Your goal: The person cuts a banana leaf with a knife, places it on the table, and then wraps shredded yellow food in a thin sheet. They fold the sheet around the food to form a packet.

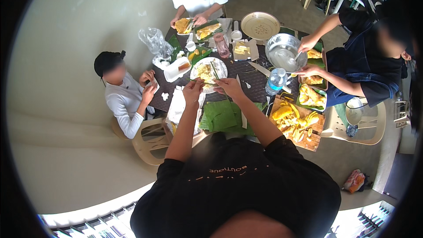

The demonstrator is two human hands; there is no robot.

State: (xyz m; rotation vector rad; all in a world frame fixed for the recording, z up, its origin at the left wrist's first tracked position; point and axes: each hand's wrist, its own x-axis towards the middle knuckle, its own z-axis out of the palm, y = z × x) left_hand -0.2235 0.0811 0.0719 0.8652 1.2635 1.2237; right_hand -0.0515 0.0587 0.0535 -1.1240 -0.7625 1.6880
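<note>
My left hand (194,89) and my right hand (230,87) are raised over the near edge of a white plate (223,67) that holds a pale yellow shredded food (205,72). Both pinch a thin green strip (208,83), which looks like leaf and runs between them. Another green strip (214,71) sticks up past my right fingers. Cut banana leaf pieces (220,115) lie on the table below my forearms, with a knife (244,119) on them.
A wooden board with cut yellow fruit (315,142), a plastic water bottle (276,81) and a large knife (259,68) are at the right. A co-worker there stirs a metal pot (281,39). Two other people sit left and across; a foam tray (170,74) lies left.
</note>
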